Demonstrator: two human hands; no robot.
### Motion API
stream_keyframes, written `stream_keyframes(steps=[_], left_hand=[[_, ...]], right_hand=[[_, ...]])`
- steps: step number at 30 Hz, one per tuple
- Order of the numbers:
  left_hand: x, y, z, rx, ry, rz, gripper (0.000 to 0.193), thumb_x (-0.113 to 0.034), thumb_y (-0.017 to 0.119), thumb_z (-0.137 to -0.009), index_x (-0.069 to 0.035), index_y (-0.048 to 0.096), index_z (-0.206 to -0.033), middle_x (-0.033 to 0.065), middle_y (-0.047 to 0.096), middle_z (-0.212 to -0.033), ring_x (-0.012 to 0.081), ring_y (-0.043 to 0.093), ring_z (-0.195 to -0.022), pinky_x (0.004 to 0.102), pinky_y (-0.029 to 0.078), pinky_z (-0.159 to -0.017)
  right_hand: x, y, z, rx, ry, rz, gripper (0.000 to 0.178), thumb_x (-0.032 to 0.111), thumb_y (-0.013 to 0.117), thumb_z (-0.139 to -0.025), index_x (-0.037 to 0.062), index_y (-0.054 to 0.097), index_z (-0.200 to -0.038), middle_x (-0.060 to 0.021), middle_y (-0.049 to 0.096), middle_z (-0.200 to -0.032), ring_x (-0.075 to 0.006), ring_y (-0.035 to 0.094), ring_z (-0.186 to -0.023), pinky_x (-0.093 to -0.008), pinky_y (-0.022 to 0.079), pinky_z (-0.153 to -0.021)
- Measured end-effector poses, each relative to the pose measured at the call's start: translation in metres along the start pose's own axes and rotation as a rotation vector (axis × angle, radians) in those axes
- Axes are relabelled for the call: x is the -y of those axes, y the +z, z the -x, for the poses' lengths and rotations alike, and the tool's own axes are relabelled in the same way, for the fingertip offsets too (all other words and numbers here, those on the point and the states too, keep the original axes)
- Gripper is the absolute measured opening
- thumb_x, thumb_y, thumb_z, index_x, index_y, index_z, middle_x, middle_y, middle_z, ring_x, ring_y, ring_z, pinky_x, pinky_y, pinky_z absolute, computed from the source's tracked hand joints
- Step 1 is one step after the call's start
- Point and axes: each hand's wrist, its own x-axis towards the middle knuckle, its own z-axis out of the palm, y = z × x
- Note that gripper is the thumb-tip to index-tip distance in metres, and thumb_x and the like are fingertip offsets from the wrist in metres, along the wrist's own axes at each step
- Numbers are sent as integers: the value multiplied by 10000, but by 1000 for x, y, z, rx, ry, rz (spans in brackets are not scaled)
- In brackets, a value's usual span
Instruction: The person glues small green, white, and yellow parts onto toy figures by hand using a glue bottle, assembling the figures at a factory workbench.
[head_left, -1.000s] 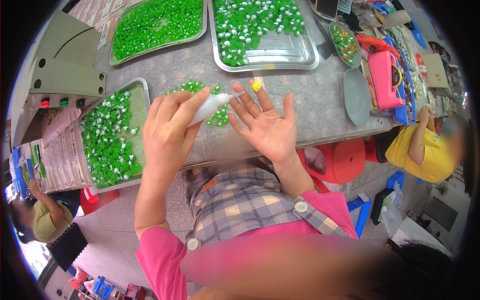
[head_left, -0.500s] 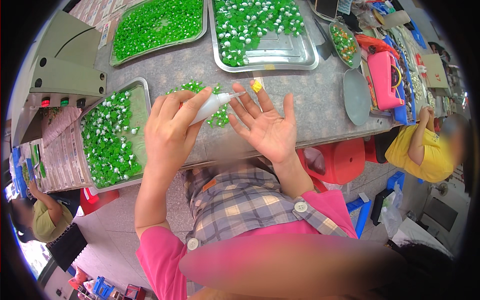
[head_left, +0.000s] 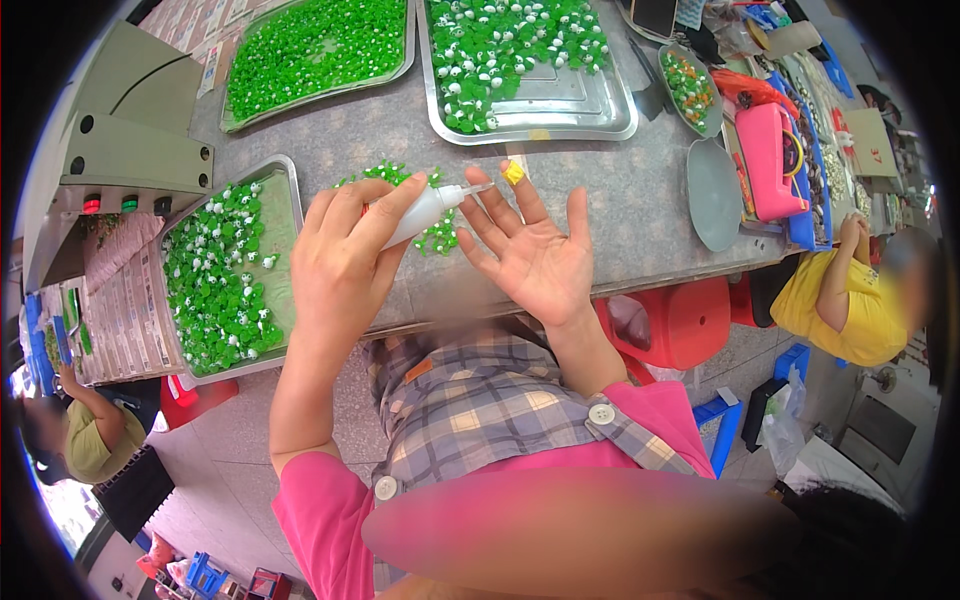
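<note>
From where I'm standing, a plaid apron (head_left: 500,405) and pink sleeves (head_left: 325,520) are filling the bottom of the frame. Just above, at the centre, the left hand (head_left: 340,245) is gripping a white squeeze bottle (head_left: 425,212), its fingers closing around the body while its thin nozzle (head_left: 475,188) is pointing rightward. The right hand (head_left: 545,262) is lying open, palm up, with the fingers spreading and holding nothing; a yellow wrap (head_left: 514,173) is covering its index fingertip. The nozzle's end is sitting right at the fingers; I can't tell whether it is touching them.

Behind the bottle, small green pieces (head_left: 437,240) are lying loose on the grey tabletop (head_left: 640,215). At left, a metal tray (head_left: 281,220) is holding green pieces with white balls. A red stool (head_left: 690,320) is standing under the table's edge, right of centre.

Farther up, a second tray (head_left: 570,105) is carrying more of these at top centre, and a third tray (head_left: 409,50) is brimming with green at upper left, beside a grey machine (head_left: 125,150). A grey dish (head_left: 712,200) and a pink box (head_left: 768,160) are resting at upper right. One co-worker in yellow (head_left: 830,305) is sitting at the right edge, another in olive (head_left: 100,440) at lower left.
</note>
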Motion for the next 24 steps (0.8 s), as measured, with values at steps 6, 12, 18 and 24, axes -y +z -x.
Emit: stream_keyframes(steps=[6,12,18,24], left_hand=[[-2,0,1,16,-33,53,417,-30,630,-578,-118,565,-980,59,536,-815,215,495,-711,302,410,-606],[3,30,15,-24,-234,444,362,-60,648,-629,-77,548,-976,67,550,-862,175,516,-767,261,416,-655],[-11,75,-4,-22,-648,1217,349,-182,627,-708,-35,471,-984,11,522,-847,79,480,-770,202,388,-663],[-40,169,-40,75,-412,1117,328,-209,619,-696,-39,498,-949,66,526,-839,161,493,-795,263,387,-694]], right_hand=[[4,2,2,-5,-42,19,668,589,253,-767,84,389,-1182,-148,237,-1292,-277,209,-1195,-427,156,-978],[19,0,9,35,-108,92,678,596,239,-767,83,388,-1184,-152,236,-1292,-276,200,-1200,-422,163,-974],[46,0,33,88,-236,225,657,594,240,-772,122,342,-1219,-142,294,-1261,-259,260,-1163,-410,214,-944],[69,2,60,339,-274,320,693,610,220,-767,126,252,-1262,-120,484,-1061,-220,435,-963,-370,292,-864]])
